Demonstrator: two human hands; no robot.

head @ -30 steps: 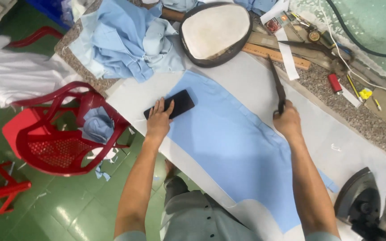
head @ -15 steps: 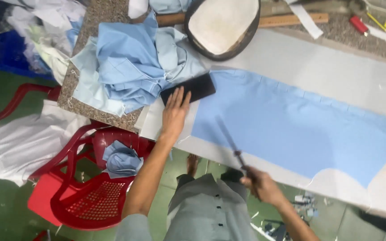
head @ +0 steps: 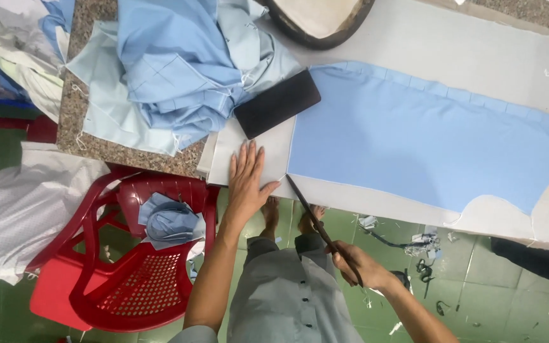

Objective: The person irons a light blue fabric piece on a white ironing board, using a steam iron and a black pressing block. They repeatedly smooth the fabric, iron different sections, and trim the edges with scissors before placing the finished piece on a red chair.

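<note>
Currently my left hand [head: 247, 184] lies flat, fingers spread and gripping nothing, pressing the grey board [head: 255, 152] at the table's near edge, just beside the corner of the blue cloth panel [head: 427, 136]. My right hand [head: 358, 267] is closed around the handles of the long scissors [head: 316, 222], held below the table edge. Their tips point up and to the left, touching or nearly touching the panel's near-left corner; I cannot tell whether the blades are parted.

The panel lies flat on the board, its long axis running along the table from left to right, its right end curved. I judge it light, soft and apt to shift or pucker, so it is best held down by a flat palm near the cut line. A black rectangular weight [head: 277, 103] sits on its far-left corner. A heap of blue garments [head: 173, 70] lies to the left, and a red plastic chair [head: 128, 267] stands below.
</note>
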